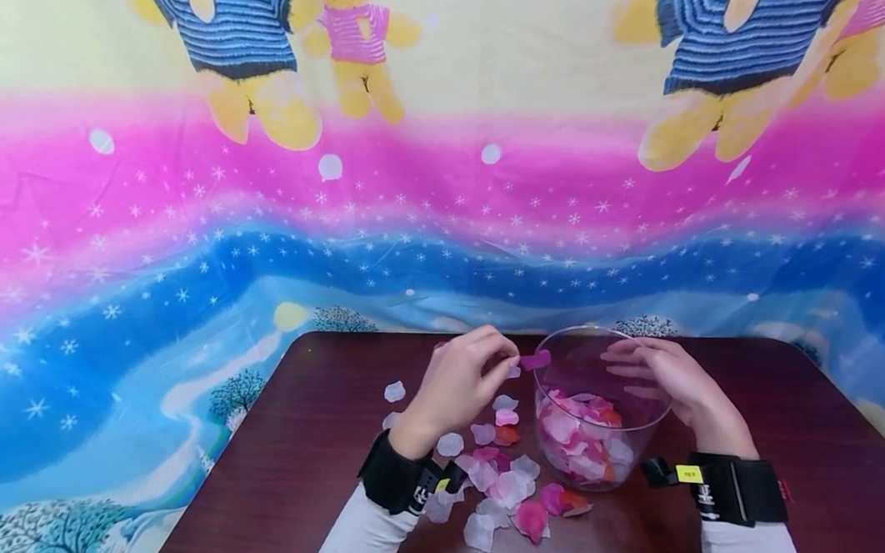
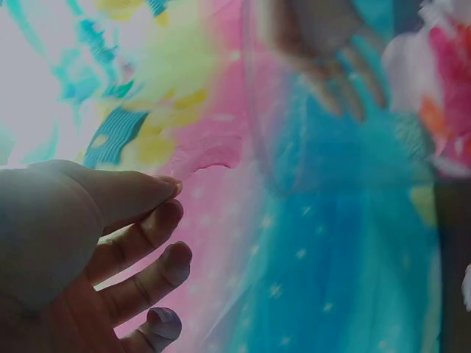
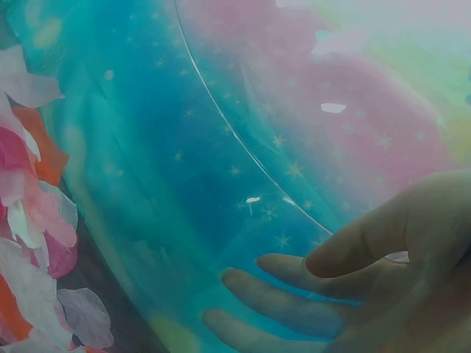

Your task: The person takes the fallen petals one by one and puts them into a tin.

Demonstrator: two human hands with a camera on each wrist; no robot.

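Between thumb and forefinger, my left hand [image 1: 461, 383] pinches a magenta flower petal [image 1: 536, 361]. That petal [image 2: 210, 153] shows thin and curved in the left wrist view, just short of the container's wall. A clear round bowl [image 1: 585, 476] stands on the table, partly filled with pink, white and orange petals [image 1: 577, 438]. My right hand [image 1: 677, 385] holds the bowl at its right rim. In the right wrist view, the rim runs behind the thumb [image 3: 360, 232], and the long fingers lie past it, spread apart.
Loose petals [image 1: 506, 487] in white, pink and red lie scattered on the dark wooden table [image 1: 312, 470], left of and in front of the bowl. A printed backdrop cloth [image 1: 445, 226] with bears and snowflakes hangs behind the table's far edge.
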